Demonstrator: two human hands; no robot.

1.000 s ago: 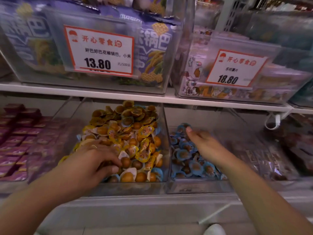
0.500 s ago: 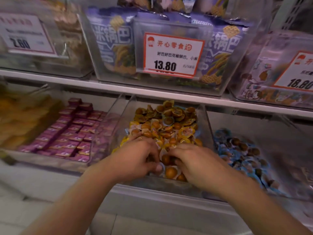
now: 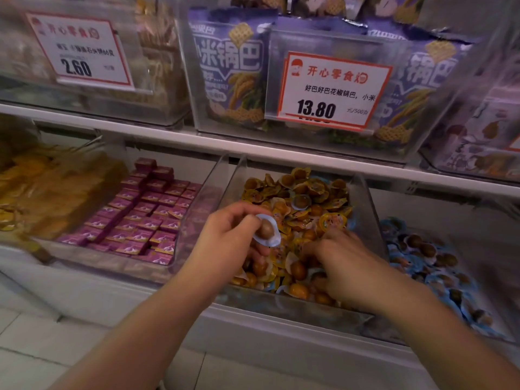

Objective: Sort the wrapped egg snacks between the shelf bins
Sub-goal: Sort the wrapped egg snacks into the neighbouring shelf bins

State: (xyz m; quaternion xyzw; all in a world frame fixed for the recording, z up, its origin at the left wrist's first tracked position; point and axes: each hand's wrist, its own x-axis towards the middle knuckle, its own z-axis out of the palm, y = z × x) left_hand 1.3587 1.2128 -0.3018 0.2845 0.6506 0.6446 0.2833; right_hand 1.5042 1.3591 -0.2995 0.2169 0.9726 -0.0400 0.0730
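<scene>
We see the left hand [image 3: 225, 237] pinching a blue-wrapped brown egg snack [image 3: 266, 229] above the clear plastic bin of yellow-wrapped egg snacks [image 3: 368, 209]; the egg's long axis is about upright, tilted slightly toward 1 o'clock, its clear dome facing us. The right hand [image 3: 340, 260] lies with curled fingers in the yellow pile at 4 o'clock from the egg; we cannot tell if it grips anything. The bin with blue-wrapped egg snacks [image 3: 439, 266] stands at 3 o'clock, behind the right forearm. Small purple boxes [image 3: 140, 215] lie at 9 o'clock. Above, a white price card [image 3: 332, 91] reads "13.80" before purple bags, and another card [image 3: 81, 49] reads "2.60".
</scene>
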